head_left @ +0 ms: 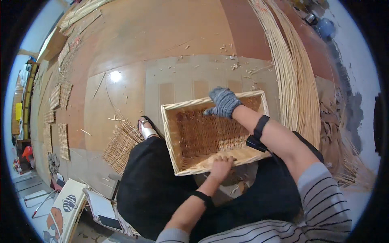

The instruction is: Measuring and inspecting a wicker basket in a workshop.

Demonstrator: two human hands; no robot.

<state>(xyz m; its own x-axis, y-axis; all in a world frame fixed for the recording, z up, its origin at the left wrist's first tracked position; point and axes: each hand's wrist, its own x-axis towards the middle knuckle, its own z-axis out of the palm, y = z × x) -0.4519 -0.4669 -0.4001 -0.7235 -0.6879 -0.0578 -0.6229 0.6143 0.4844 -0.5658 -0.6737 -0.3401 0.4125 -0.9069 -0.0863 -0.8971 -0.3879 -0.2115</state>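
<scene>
A rectangular wicker basket (198,131) is in front of me between my knees, tilted so its open top faces me. My bare left hand (222,167) grips the near rim, its fingers curled over the edge to the inside. In a grey knitted glove, my right hand (224,102) is closed over the far rim, its thumb on the inner side. The right forearm passes over the basket's right end and hides part of it. Pale wicker edges the rim, and the inner weave looks browner.
Long bundles of pale wicker rods (289,69) lie to the right. A loose woven panel (121,148) lies by my left foot, with more woven panels (63,141) farther left. Short cut bits (233,58) are scattered on the floor beyond the basket. A printed board (63,206) stands at lower left.
</scene>
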